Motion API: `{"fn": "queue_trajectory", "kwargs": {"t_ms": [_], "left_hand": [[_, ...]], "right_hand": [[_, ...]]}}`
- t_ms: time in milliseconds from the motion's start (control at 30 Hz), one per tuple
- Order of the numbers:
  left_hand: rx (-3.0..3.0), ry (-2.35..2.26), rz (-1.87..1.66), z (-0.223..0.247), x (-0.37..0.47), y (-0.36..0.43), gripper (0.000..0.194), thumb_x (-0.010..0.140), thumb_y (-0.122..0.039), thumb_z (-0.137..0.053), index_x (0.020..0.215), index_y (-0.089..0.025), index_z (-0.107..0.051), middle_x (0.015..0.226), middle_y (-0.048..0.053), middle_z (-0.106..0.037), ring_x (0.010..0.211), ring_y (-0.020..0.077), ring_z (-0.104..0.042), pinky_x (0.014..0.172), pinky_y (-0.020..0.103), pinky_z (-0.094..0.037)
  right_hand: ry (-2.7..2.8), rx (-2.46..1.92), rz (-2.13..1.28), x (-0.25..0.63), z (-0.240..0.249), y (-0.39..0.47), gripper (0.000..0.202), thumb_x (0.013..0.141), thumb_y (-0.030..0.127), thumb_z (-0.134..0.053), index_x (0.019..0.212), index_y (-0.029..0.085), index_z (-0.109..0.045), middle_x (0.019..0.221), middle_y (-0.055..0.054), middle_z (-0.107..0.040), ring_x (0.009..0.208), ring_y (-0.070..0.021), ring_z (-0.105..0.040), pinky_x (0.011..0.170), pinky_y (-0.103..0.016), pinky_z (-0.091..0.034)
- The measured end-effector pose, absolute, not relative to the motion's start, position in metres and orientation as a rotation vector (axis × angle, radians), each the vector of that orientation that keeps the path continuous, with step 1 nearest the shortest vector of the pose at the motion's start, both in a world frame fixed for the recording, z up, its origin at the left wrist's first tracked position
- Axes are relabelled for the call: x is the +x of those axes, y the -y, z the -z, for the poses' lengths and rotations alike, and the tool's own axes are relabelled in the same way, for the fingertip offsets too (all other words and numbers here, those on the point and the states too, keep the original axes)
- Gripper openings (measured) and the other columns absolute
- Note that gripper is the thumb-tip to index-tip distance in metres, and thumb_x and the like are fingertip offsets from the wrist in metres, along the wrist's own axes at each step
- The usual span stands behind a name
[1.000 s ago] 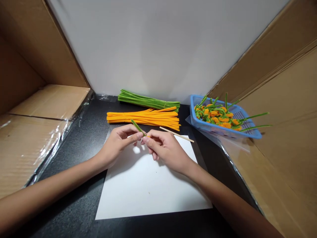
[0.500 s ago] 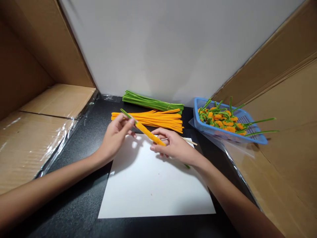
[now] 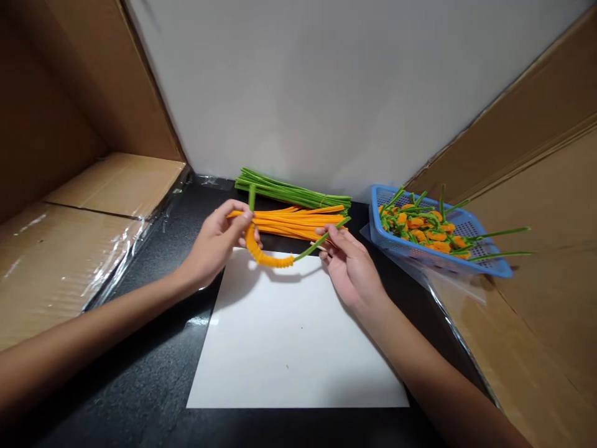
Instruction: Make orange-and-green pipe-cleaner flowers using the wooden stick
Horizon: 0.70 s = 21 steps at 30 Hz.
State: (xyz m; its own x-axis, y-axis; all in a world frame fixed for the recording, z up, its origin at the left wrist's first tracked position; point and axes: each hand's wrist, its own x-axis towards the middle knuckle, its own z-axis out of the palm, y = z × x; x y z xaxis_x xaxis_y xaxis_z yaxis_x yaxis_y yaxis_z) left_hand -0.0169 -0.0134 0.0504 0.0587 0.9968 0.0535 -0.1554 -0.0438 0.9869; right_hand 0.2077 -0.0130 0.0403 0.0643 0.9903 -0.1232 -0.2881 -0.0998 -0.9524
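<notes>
Hands both pinched one piece: left hand [image 3: 217,247] at the upper end, right hand [image 3: 351,266] on the green tail. Curved orange coil on a fuzzy green stem [image 3: 269,260] hung over the white paper sheet [image 3: 298,342], in front of the straight orange fuzzy stems [image 3: 298,223].

The coiled stem [image 3: 267,259] is coloured orange along its ridged middle and green at both ends. Uniform green is shown by the upper bundle [image 3: 289,188], uniform orange by the lower bundle [image 3: 293,223]. The basket [image 3: 501,267] is coloured blue, its contents [image 3: 420,229] being mixed orange and green. The sheet [image 3: 298,348] is rendered white, marked by a small dark dot. The worktop [image 3: 149,348] is coloured black, finely speckled with grey at the left. The cardboard [image 3: 550,205] is seen as brown, the wall [image 3: 326,87] as pale grey.
</notes>
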Motion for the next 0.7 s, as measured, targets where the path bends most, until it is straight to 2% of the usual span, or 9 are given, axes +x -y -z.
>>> {"fn": "queue_trajectory", "kwargs": {"t_ms": [133, 267, 333, 500, 700], "left_hand": [[1.202, -0.950, -1.000, -0.049, -0.001, 0.034, 0.031, 0.089, -0.048, -0.064, 0.086, -0.018, -0.055, 0.066, -0.001, -0.061, 0.059, 0.0114, -0.059, 0.056, 0.022, -0.045], [1.092, -0.905, -0.902, -0.047, 0.007, 0.047, 0.029, 0.090, -0.046, -0.062, 0.083, -0.019, -0.055, 0.061, -0.004, -0.054, 0.054, 0.0083, -0.049, 0.053, 0.019, -0.037], [1.042, -0.897, -0.891, -0.047, 0.008, 0.050, 0.029, 0.090, -0.045, -0.063, 0.081, -0.019, -0.055, 0.058, -0.005, -0.048, 0.051, 0.0071, -0.042, 0.049, 0.018, -0.031], [0.920, -0.899, -0.899, -0.051, 0.007, 0.048, 0.029, 0.085, -0.040, -0.066, 0.074, -0.017, -0.051, 0.056, -0.005, -0.042, 0.047, 0.0051, -0.032, 0.045, 0.017, -0.021], [0.801, -0.896, -0.876, -0.055, 0.005, 0.044, 0.020, 0.079, -0.028, -0.066, 0.072, -0.015, -0.054, 0.055, -0.005, -0.041, 0.045, 0.0036, -0.030, 0.042, 0.014, -0.018]], "right_hand": [[1.294, -1.176, -0.938, 0.192, -0.039, 0.030, 0.022, 0.091, 0.038, -0.063, 0.094, 0.018, -0.070, 0.077, -0.005, -0.072, 0.075, -0.0170, -0.070, 0.065, -0.027, -0.054], [1.725, -1.057, -0.233, 0.185, -0.045, 0.049, 0.022, 0.093, 0.024, -0.062, 0.114, 0.022, -0.069, 0.091, -0.006, -0.076, 0.075, -0.0189, -0.072, 0.075, -0.033, -0.058], [1.890, -0.935, 0.000, 0.187, -0.049, 0.053, 0.026, 0.092, 0.018, -0.062, 0.117, 0.024, -0.068, 0.095, -0.007, -0.076, 0.079, -0.0197, -0.072, 0.077, -0.033, -0.058], [2.173, -0.795, 0.188, 0.197, -0.058, 0.049, 0.027, 0.094, 0.009, -0.053, 0.113, 0.020, -0.070, 0.090, -0.007, -0.076, 0.086, -0.0205, -0.072, 0.080, -0.035, -0.055], [2.296, -0.741, 0.192, 0.203, -0.065, 0.045, 0.024, 0.095, 0.012, -0.051, 0.104, 0.019, -0.073, 0.088, -0.009, -0.075, 0.084, -0.0200, -0.069, 0.076, -0.034, -0.053]]}}
